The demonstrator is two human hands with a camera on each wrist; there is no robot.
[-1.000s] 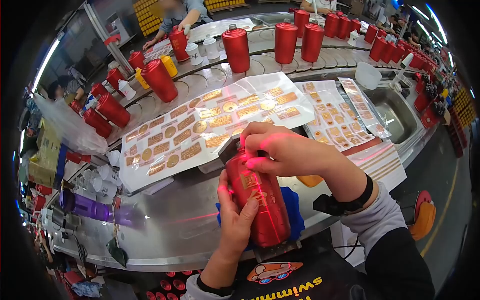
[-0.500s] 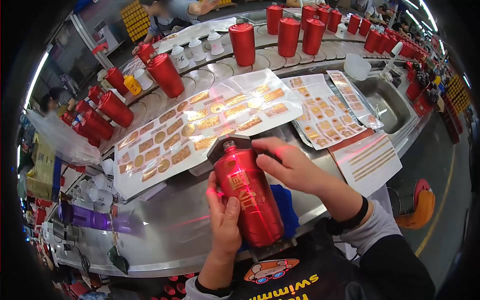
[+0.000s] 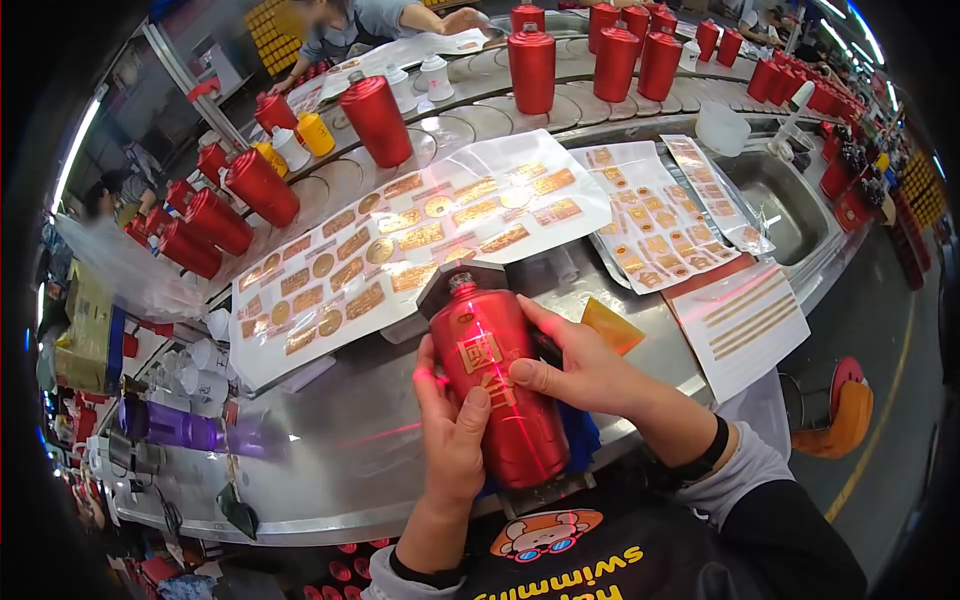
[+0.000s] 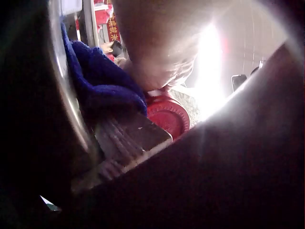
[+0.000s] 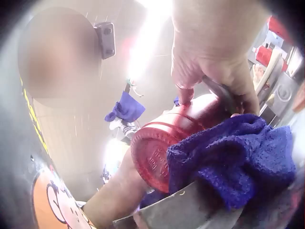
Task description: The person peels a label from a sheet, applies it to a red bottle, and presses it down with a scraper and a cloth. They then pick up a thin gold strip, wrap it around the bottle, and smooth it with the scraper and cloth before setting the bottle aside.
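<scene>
In the head view a red bottle with gold characters lies tilted, its bare threaded neck pointing away from me at a dark angular holder. My left hand holds its left side, thumb on the front. My right hand grips the right side near the shoulder, its thumb beside the characters. In the right wrist view the round bottle base faces the camera, and a blue cloth lies against the bottle. The left wrist view is mostly dark but shows the base too.
A large sheet of gold stickers lies beyond the bottle, with a smaller sticker sheet and a striped sheet to the right. Red bottles line the conveyor behind. A sink is far right, a purple cup left.
My right hand let go near the bottle's neck, swung off to the right, then came back onto the bottle's side. Bottles on the conveyor shifted. An orange-yellow piece now shows beside my right hand.
</scene>
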